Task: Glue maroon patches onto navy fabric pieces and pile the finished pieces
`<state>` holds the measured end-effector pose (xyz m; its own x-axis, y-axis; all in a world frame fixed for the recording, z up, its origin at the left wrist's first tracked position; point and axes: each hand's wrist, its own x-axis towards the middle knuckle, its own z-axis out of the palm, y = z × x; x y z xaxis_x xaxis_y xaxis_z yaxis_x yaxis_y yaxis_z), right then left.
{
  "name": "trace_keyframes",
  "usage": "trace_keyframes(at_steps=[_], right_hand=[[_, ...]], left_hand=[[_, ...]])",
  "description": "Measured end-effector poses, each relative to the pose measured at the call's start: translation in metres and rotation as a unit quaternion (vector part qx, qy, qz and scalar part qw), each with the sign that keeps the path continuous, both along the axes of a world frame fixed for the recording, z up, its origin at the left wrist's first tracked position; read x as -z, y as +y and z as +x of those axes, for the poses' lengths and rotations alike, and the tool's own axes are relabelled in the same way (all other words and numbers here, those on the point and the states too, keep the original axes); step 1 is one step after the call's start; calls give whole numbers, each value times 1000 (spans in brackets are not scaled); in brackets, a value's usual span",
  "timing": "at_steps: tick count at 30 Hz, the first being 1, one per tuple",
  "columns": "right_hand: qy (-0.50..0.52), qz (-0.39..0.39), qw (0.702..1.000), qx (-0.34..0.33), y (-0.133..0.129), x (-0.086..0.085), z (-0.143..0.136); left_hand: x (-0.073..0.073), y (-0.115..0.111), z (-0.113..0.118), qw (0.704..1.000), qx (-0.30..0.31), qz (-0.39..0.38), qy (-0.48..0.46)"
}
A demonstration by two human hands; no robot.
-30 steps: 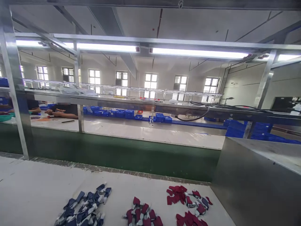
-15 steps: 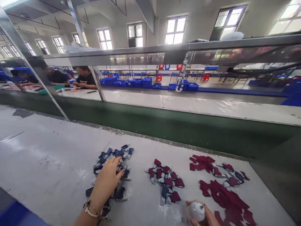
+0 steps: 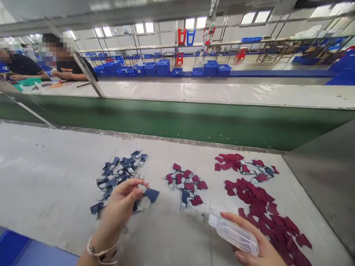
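My left hand point(image 3: 122, 205) pinches a small navy and light grey piece point(image 3: 151, 194) between thumb and fingers, at the right edge of a pile of navy and grey pieces point(image 3: 112, 181). In my right hand point(image 3: 256, 236) lies a clear squeeze bottle point(image 3: 235, 233) with a white cap, its thin metal tip pointing left. Beyond the tip, at the middle, sits a cluster of maroon and grey pieces point(image 3: 190, 186) with a navy one among them. Loose maroon pieces point(image 3: 257, 199) spread over the table's right side.
The white table point(image 3: 50, 173) ends at a green divider point(image 3: 166, 120), with a metal panel point(image 3: 327, 177) at the right. A slanted metal post point(image 3: 88, 74) stands beyond. Two people sit at the far left. A blue bin point(image 3: 12, 245) is at the lower left.
My left hand has drawn back from the pile and now holds a navy piece. The bottle has come further into view, its tip turned left. The view has tilted down.
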<state>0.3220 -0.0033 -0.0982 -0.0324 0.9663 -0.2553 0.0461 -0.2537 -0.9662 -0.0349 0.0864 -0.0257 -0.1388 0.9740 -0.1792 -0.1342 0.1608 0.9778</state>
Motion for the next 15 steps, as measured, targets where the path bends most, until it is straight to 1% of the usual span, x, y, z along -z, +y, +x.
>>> trace_keyframes(at_steps=[1,2,4,6,7,8,10,12,14,15], right_hand=[[-1,4,1000,9,-2,-3,0],[2,8,1000,17,-5,-7,-1],[49,20,999,-4,-7,-12,-5],[146,21,988,-55,-6,-15,-10],[195,14,978,-78,-5,-16,-14],[234,8,968,-94,-2,-17,-17],[272,5,957,-104,3,-18,-23],[265,20,958,-111,5,-24,-26],[214,39,968,-123,2,-38,-27],[162,55,977,-125,-2,-49,-27]], left_hand=[[9,-5,11,995,19,-39,-86],[18,-10,22,982,36,-88,-164],[33,-22,41,937,46,-182,-294],[41,-33,54,890,31,-234,-390],[42,-37,59,874,27,-245,-418],[42,-40,61,866,28,-249,-432],[40,-44,63,869,37,-245,-428],[36,-47,60,885,50,-239,-397],[34,-49,56,910,70,-229,-337],[33,-50,54,925,90,-214,-301]])
